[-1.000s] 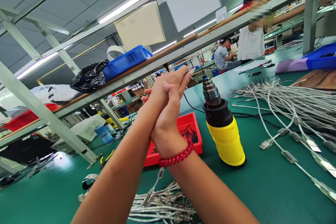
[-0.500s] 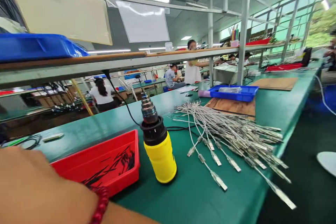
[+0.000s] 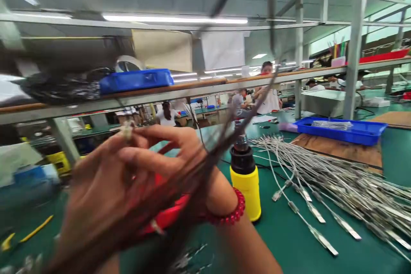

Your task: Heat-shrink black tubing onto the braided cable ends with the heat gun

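My left hand [image 3: 99,184] and my right hand [image 3: 180,150] are close together at left of centre, both blurred. The fingers of my left hand are closed around a small pale piece [image 3: 127,132], too smeared to name. My right hand, with a red bead bracelet [image 3: 233,212] on its wrist, has its fingers bent in against the left; whatever lies between them is hidden. Behind the hands is a red tray [image 3: 170,218], mostly covered. A yellow heat gun [image 3: 245,192] stands upright beside the right wrist. Dark blurred strands cross in front of the hands.
White USB cables [image 3: 308,171] are heaped on the green bench at right. Past them sit a blue tray [image 3: 366,135] and a wooden board [image 3: 337,150]. Another blue tray [image 3: 138,80] is on the overhead shelf. People work in the background.
The view has swung left. My right hand has come from over the red tray to meet my left hand, which now shows. Dark strands have come across the view.
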`<state>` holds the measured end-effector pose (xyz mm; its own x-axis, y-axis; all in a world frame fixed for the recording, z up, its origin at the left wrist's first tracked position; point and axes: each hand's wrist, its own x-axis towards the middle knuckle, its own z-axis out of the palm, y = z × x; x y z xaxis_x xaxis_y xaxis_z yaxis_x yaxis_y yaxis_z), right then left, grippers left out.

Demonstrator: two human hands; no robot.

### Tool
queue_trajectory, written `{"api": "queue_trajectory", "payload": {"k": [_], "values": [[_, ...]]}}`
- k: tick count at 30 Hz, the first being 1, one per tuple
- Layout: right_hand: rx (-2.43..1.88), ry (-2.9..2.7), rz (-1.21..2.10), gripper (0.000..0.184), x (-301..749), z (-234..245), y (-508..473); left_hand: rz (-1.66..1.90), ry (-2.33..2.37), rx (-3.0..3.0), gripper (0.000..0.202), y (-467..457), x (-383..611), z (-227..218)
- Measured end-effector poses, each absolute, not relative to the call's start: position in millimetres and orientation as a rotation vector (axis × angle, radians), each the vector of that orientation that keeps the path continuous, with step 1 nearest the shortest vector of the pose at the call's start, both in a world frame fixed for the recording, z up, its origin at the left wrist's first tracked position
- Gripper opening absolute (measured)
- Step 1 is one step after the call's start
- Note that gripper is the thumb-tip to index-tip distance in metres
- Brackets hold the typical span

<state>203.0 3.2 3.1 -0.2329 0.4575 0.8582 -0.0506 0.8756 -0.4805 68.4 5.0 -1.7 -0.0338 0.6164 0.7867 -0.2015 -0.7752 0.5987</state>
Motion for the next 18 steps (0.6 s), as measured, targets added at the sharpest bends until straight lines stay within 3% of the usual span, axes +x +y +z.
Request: {"api": "queue_trajectory", "payload": {"k": [6,10,14,18], "values": [[-0.148,-1.529,0.568,0.014,184.5,4.7,2.7,1.657,0.542,1.921,0.048,-3.3,56.2,2.0],[-0.276,-1.462,0.354,0.010,178.6,3.8,0.2,1.600,0.665,2.170,0.036,-4.3,44.5,7.7],[-0.528,-1.476,0.012,0.012,173.5,-0.2,0.7,1.734,0.899,2.379,0.022,-7.5,40.4,10.3],[-0.744,-1.588,-0.215,0.018,169.4,-1.1,-0.3,1.945,1.139,2.502,0.022,-7.7,41.4,9.5]]}}
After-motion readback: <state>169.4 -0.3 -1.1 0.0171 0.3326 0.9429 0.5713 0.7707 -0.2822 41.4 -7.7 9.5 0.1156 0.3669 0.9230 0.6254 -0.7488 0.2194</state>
